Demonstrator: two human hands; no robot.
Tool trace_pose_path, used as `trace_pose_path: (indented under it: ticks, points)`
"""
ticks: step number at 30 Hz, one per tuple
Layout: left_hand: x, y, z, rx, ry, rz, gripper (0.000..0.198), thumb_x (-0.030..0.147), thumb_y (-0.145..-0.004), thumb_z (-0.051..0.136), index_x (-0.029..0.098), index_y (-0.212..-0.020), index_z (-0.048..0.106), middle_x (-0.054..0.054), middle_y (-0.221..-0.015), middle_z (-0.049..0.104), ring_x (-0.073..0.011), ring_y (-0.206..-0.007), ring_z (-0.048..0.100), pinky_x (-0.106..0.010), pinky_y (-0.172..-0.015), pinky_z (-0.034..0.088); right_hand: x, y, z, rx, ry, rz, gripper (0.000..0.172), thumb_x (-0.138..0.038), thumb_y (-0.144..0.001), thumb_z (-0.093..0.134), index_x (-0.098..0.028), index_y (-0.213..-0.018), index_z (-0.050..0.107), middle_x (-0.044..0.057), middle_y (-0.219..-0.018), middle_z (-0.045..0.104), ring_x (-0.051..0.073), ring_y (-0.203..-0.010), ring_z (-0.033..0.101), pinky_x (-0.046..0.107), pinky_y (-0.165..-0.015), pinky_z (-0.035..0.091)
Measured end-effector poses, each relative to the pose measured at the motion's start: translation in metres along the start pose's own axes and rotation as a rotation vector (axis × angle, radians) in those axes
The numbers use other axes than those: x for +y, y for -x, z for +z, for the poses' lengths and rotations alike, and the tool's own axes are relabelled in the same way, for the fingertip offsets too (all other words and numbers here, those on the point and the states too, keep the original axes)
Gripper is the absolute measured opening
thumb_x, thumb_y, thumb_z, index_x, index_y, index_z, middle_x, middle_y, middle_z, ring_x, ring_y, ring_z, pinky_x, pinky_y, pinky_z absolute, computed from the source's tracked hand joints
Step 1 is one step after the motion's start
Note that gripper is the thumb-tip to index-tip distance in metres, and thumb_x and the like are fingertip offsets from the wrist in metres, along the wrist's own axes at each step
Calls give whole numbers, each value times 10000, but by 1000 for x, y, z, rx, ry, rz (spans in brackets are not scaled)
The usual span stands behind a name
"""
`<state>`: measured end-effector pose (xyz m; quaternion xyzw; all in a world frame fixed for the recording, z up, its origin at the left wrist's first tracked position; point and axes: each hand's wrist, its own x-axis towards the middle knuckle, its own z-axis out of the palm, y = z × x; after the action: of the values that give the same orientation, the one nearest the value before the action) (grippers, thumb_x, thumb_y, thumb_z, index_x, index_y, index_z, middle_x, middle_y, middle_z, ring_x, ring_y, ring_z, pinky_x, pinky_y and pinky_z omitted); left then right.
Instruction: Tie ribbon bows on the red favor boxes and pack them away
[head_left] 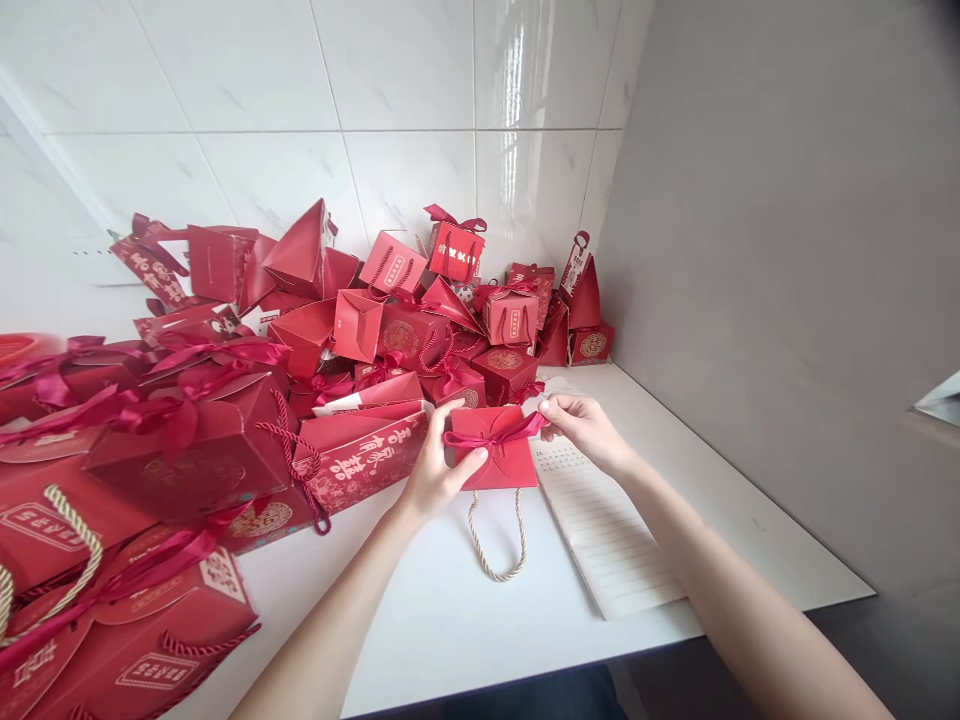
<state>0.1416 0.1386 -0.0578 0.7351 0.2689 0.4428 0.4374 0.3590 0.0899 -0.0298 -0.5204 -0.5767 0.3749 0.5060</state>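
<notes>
Crimson satin ribbon (517, 431) is pinched by the right grip (581, 425), apparently being tightened. A red cardboard box (513, 467) is clasped in the left grip (441, 468) above the white tabletop (420, 610); gentle pulling seems needed.

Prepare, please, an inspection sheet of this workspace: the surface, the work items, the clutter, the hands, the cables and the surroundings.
Surface: white tabletop, with a lined notepad right of the held box, handwriting near its top.
Work items: small red box with a magenta ribbon across it; pale rope handle hangs toward the person.
Clutter: many red gift boxes heaped at the left and back, several tilted.
Hands: left hand grips the box; right hand pinches the ribbon's right end.
Cables: nothing seen.
Surroundings: white tiled wall behind, grey panel at right.
</notes>
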Motion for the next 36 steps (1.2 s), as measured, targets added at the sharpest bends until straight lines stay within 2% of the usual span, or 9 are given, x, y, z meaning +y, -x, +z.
trace_pose_path:
  ticks: [5, 12, 16, 22, 26, 28, 31, 34, 36]
  points:
    - [-5, 0, -3, -67, 14, 46, 616, 317, -760, 596, 206, -1305, 331, -105, -1238, 488, -281, -1141, 496, -434, -1021, 341, 1, -1, 0, 49, -21, 6, 458, -595, -738, 583, -181, -569, 484, -14, -562, 523, 115, -563, 481, 283, -623, 381]
    - [-9, -1, -6, -145, 57, 73, 694, 278, -740, 577, 197, -1362, 280, -113, -1323, 436, -323, -1249, 390, -479, -1086, 244, 3, -2, 0, 102, -26, 3, 452, -592, -725, 598, -174, -573, 521, -6, -564, 544, 117, -573, 481, 283, -632, 375]
    - [-11, -1, -6, -193, 119, 70, 733, 250, -735, 548, 203, -1395, 231, -98, -1388, 390, -313, -1292, 345, -471, -1110, 214, 3, -3, 0, 116, -27, 1, 462, -603, -716, 596, -175, -561, 518, -11, -547, 534, 112, -560, 471, 280, -624, 368]
    - [-10, 1, -6, -219, 185, 68, 793, 186, -686, 461, 225, -1431, 192, -7, -1519, 190, -282, -1395, 134, -426, -1159, 103, 2, -2, 1, 101, -28, -13, 460, -600, -716, 597, -178, -552, 521, -16, -536, 517, 112, -549, 467, 280, -611, 368]
    - [-15, -1, -7, -224, 202, 71, 809, 182, -669, 413, 214, -1444, 180, 17, -1524, 177, -260, -1406, 94, -411, -1165, 68, 4, -3, 1, 95, -49, -14, 458, -594, -720, 601, -173, -556, 528, -11, -548, 529, 111, -555, 470, 280, -621, 369]
    - [-17, -2, -7, -190, 187, 57, 781, 194, -680, 395, 198, -1438, 203, -3, -1517, 205, -254, -1401, 131, -405, -1163, 87, 5, -3, 0, 96, -71, -12, 452, -589, -725, 601, -170, -567, 539, -3, -563, 543, 114, -568, 479, 284, -640, 375]
    - [-17, -4, -6, -59, 130, 6, 681, 259, -733, 378, 164, -1399, 276, -81, -1463, 328, -265, -1366, 248, -439, -1138, 161, 5, -4, -1, 113, -76, 10, 447, -592, -721, 605, -165, -592, 571, 3, -567, 551, 119, -578, 484, 287, -660, 378]
    - [-10, -4, -2, 101, 31, -41, 527, 360, -805, 387, 156, -1291, 372, -138, -1358, 448, -277, -1277, 396, -458, -1052, 310, 4, -4, 0, 132, -58, 25, 456, -608, -712, 602, -165, -605, 588, 2, -552, 548, 121, -574, 487, 284, -657, 375]
    - [-3, -1, 0, 181, -77, -31, 414, 386, -822, 416, 167, -1173, 433, -138, -1256, 521, -264, -1185, 484, -414, -949, 407, 4, -4, 0, 130, -54, 28, 463, -618, -713, 594, -165, -616, 593, 5, -554, 552, 124, -577, 494, 286, -660, 378]
